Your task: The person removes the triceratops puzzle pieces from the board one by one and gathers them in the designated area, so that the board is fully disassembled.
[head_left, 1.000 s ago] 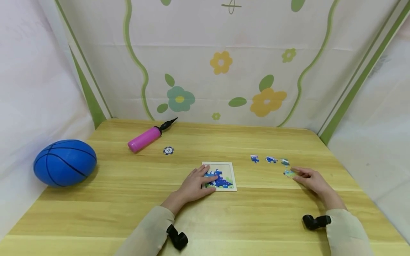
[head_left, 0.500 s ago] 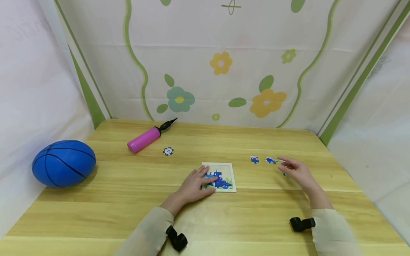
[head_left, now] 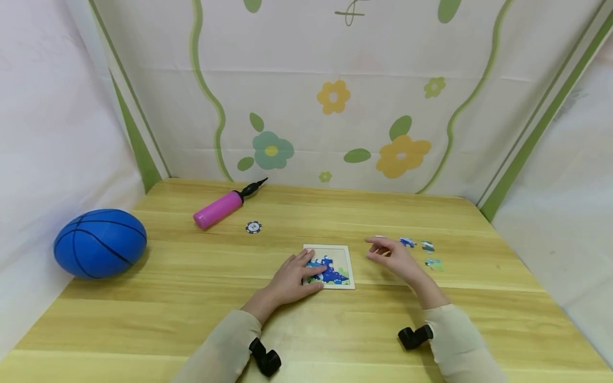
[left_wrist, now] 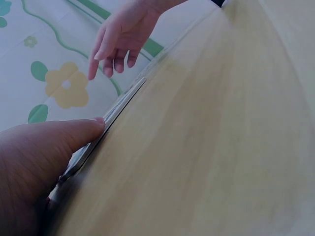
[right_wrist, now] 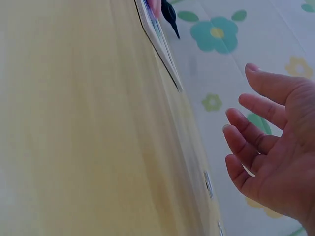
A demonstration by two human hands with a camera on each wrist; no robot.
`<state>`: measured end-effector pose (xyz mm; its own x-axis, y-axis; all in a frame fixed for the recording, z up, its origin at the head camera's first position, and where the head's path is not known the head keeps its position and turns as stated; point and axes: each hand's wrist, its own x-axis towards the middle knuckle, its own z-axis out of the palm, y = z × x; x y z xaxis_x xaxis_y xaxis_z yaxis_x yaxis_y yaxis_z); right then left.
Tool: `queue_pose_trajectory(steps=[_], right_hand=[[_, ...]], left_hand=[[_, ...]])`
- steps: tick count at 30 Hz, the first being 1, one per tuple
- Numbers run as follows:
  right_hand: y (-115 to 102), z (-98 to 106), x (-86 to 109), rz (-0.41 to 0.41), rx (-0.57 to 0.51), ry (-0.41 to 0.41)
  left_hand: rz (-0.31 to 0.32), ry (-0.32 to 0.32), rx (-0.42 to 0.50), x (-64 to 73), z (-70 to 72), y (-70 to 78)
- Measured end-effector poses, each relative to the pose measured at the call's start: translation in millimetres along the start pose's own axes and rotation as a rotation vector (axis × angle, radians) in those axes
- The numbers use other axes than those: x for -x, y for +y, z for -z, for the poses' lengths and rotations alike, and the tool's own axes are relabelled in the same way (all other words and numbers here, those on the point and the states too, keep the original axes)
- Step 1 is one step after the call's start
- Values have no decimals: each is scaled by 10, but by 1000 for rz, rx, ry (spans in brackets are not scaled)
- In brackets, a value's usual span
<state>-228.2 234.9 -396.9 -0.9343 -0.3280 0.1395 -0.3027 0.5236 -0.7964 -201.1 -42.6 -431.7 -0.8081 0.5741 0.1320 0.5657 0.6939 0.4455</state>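
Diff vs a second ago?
The right hand moved left, from the green-and-blue puzzle piece toward the puzzle board; that piece remains on the table, and no piece shows in the hand. Unchanged: left hand on the board; ball, pump, chip.

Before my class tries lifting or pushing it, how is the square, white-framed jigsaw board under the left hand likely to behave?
Its thin, straight edge suggests the jigsaw board is probably stiff and fairly light. Lying flat, it would likely slide rather than roll. The blue jigsaw pieces inside fill only part of it, so tilting might shift them.
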Motion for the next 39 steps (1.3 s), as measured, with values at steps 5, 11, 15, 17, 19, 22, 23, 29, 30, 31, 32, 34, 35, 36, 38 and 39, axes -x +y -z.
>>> queue_pose_trajectory(steps=[5,11,15,17,19,22,23,29,30,31,32,34,35,36,38,39], right_hand=[[-323,-226,-43,22,-16,-44],[-383,-460,-101,-17,-59,-75],[-162,-579,-167,-37,-45,-65],[-112,-608,-172,-27,-12,-59],[-85,-628,-172,-11,14,-61],[-69,-651,-169,8,51,-67],[-66,-659,-169,10,63,-69],[-58,-700,-169,8,109,-75],[-60,-703,-167,10,110,-75],[-61,-706,-163,13,108,-74],[-62,-708,-160,17,108,-73],[-70,-708,-151,23,106,-69],[-71,-710,-149,28,109,-66],[-73,-712,-148,31,111,-63],[-74,-719,-149,38,118,-58],[-75,-722,-149,38,119,-56]], left_hand=[[6,-3,10,2,8,-5],[-1,0,6,-5,-15,-23],[-6,2,7,-11,-23,-25],[-7,2,10,-13,-17,-21],[-6,1,13,-17,-11,-19],[-5,-3,14,-19,0,-16],[-4,-4,13,-19,2,-17],[-7,-4,10,-10,9,-12],[-8,-4,8,-7,9,-9],[-9,-5,10,-5,7,-6],[-8,-6,9,-5,6,-4],[-8,-5,11,-3,5,1],[-9,-2,11,-2,5,2],[-11,2,13,-2,4,2],[-14,9,18,0,9,-3],[-17,13,22,1,12,-8]])
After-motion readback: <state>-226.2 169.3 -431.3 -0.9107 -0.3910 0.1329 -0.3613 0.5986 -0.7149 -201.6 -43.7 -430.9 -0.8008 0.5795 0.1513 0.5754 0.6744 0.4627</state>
